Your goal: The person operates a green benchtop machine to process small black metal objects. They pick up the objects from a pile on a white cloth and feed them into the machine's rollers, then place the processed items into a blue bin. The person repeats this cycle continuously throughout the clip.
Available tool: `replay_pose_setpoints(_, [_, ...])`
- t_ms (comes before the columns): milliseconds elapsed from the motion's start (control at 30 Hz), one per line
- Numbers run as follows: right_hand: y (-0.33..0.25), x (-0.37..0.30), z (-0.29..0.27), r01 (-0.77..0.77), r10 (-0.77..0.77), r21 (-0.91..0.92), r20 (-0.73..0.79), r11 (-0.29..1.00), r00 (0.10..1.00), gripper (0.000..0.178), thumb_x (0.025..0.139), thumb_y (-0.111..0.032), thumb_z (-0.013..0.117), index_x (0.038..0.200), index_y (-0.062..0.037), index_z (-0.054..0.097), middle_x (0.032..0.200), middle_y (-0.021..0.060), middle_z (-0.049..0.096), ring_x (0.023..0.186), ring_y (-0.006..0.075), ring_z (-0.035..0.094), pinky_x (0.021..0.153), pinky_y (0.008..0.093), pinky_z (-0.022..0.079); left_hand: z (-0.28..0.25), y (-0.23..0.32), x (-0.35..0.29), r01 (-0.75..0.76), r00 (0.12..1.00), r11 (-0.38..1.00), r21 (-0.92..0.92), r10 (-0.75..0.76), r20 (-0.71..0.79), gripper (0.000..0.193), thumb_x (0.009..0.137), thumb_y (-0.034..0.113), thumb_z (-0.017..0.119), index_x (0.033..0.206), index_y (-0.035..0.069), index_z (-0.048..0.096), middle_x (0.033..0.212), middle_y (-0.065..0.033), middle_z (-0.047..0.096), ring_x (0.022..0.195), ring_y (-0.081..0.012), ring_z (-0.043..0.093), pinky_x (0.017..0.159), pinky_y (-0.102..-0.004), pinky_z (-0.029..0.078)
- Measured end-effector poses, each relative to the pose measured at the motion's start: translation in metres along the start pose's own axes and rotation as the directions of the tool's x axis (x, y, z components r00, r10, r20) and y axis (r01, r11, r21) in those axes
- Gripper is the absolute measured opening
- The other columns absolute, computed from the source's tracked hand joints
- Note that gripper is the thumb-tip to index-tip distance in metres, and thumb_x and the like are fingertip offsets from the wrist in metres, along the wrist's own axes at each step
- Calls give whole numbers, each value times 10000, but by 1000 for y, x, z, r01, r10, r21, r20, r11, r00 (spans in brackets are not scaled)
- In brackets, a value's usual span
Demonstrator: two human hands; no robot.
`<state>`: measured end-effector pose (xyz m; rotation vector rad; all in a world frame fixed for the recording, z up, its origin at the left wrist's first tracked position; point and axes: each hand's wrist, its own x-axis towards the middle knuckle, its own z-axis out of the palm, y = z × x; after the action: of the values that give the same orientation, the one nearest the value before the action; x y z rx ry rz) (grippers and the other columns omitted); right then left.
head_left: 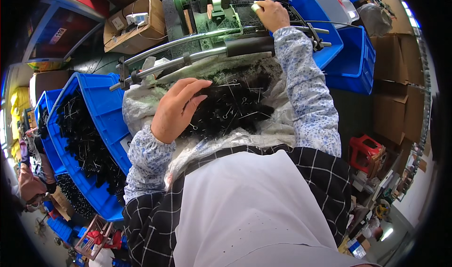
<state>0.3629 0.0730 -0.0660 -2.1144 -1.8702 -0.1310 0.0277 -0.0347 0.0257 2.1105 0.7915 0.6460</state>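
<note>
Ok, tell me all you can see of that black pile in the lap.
The pile is a heap of small black bristly brushes with thin wire stems ending in loops, lying tangled every way. It sits on a pale plastic sheet below the metal rails. The left hand rests flat on its left side.

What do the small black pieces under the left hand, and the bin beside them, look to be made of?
The black pieces look like bristle brushes on thin twisted wire: fuzzy matt bodies, shiny metal stems ending in loops. The left hand rests on them. The blue bin looks like moulded plastic: smooth, slightly glossy, uniform colour.
</note>
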Motion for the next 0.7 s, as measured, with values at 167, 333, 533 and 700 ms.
replay_pose_setpoints(167, [18,17,-7,24,-13,-74,152,997,988,233,849,-197,480,1020,-199,639,971,94,637,925,290,611,793,418,488,13,4,15,-5,999,998,-68,7,39,288,787,-14,608,1069,37,583,1016,-121,606,906,-258,602,756,-305,481])
replay_pose_setpoints(333, [51,7,-46,-100,56,-174,-240,980,969,303,866,-174,509,1167,-180,547,947,97,626,897,293,610,758,385,495,18,6,19,17,1000,997,-76,-16,11,271,785,-6,623,1050,32,580,977,-110,611,831,-216,604,729,-291,482])
replay_pose_setpoints(533, [-80,-89,-109,-24,-469,708,492,706,733,318,851,-243,579,1101,-49,546,1005,182,606,914,301,600,782,371,479,35,2,25,12,983,999,-38,-19,-183,220,791,25,616,1006,41,573,927,-128,589,843,-290,595,718,-336,479])
replay_pose_setpoints(700, [-94,-94,-87,99,-320,618,258,780,912,242,837,-165,554,1052,-62,597,943,145,631,876,290,614,744,370,494,33,0,17,63,970,998,-25,-67,-234,313,772,1,632,1071,41,546,977,-113,586,808,-234,584,704,-305,479])
